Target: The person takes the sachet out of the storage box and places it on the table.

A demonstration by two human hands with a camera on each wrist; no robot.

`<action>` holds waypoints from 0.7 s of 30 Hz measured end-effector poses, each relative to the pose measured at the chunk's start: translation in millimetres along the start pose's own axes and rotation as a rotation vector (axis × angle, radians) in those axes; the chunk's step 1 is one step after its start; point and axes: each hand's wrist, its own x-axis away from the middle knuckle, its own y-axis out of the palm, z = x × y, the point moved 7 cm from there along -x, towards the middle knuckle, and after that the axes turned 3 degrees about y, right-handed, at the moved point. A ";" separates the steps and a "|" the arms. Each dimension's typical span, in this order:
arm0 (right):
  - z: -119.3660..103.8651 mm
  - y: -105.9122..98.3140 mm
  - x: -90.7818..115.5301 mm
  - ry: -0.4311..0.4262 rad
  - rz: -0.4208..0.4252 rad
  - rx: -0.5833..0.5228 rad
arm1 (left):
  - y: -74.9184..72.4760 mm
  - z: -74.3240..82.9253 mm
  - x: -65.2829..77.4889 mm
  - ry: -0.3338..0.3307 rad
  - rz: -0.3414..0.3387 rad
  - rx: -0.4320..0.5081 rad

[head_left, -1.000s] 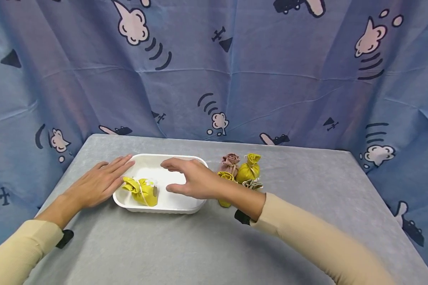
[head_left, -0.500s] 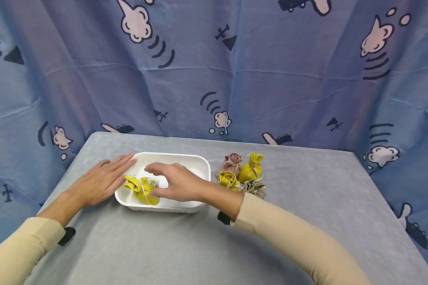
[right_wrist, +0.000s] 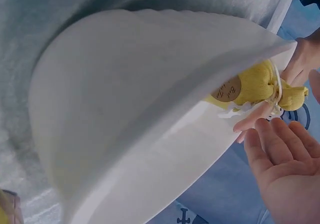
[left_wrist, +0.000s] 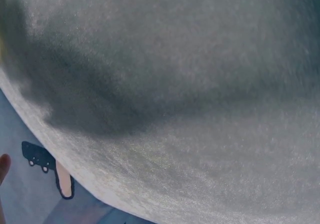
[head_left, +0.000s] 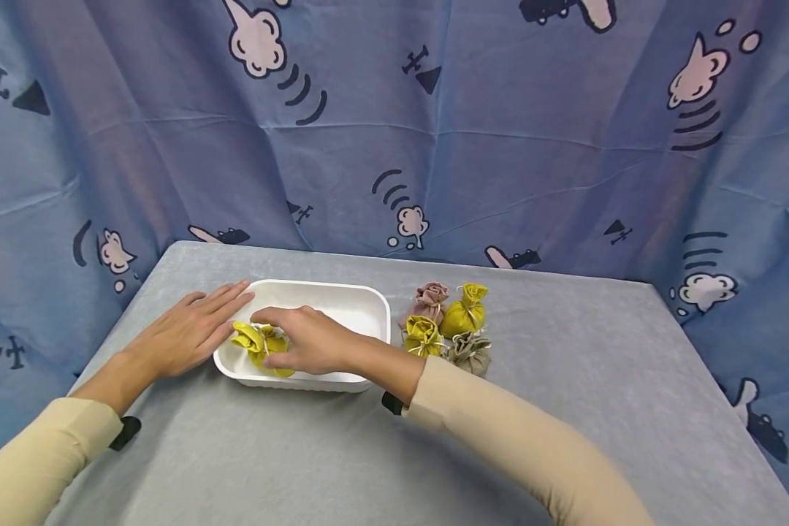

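A small yellow drawstring pouch [head_left: 253, 340] with white flowers lies on its side in the left end of a white tray [head_left: 358, 310]. My right hand [head_left: 315, 340] reaches over the tray, thumb and fingers spread about the pouch. In the right wrist view, a round brown label shows on the pouch [right_wrist: 255, 86], and the fingers of my right hand [right_wrist: 290, 171] look apart from it. My left hand [head_left: 184, 332] lies with straight fingers along the tray's left rim, close to the pouch's gathered end. The left wrist view shows mostly tablecloth and shadow.
Right of the tray, several more pouches stand together on the grey cloth [head_left: 565, 380]: a pink pouch [head_left: 430, 301], a tall yellow pouch [head_left: 465, 310], a shorter yellow pouch [head_left: 423, 336] and a grey-brown pouch [head_left: 471, 353]. A blue patterned curtain [head_left: 532, 146] hangs behind.
My right hand has moved left across the tray to the yellow pouch, leaving the grouped pouches more exposed. My left hand has stayed at the rim.
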 end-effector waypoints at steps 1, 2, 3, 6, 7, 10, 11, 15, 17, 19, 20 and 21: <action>-0.1 0.6 -1.6 -0.003 0.001 0.005 | -0.3 0.0 -0.1 0.002 0.003 0.000; -0.3 0.8 -3.0 -0.005 0.004 0.010 | -0.6 0.1 -0.2 0.004 0.005 0.000; -0.1 1.2 -4.3 -0.003 0.005 0.015 | -0.7 0.1 -0.3 0.006 0.006 0.000; 1.3 3.3 -8.0 0.011 0.003 0.020 | -0.3 -0.1 -0.3 0.007 0.009 0.004; 1.7 4.2 -9.1 0.015 -0.001 0.021 | -0.2 -0.2 -0.1 0.009 0.009 0.002; 1.6 6.2 -12.0 0.016 -0.009 0.023 | 0.2 -0.6 0.0 0.013 0.011 -0.002; 1.0 6.6 -12.9 0.012 -0.011 0.025 | 0.1 -0.8 0.0 0.013 0.013 -0.005; -2.2 9.2 -17.0 -0.005 -0.029 0.025 | -0.2 -1.4 0.2 0.017 0.019 -0.006; -3.2 11.3 -19.2 -0.008 -0.048 0.029 | -0.8 -1.4 0.5 0.021 0.024 -0.006; -3.4 13.4 -21.2 -0.002 -0.068 0.033 | -1.3 -1.1 0.6 0.025 0.029 -0.004; -3.5 14.2 -21.8 0.001 -0.078 0.036 | -1.5 -0.8 0.5 0.026 0.031 -0.004; -3.3 14.8 -22.6 0.004 -0.085 0.035 | -1.7 -0.7 0.5 0.027 0.033 -0.004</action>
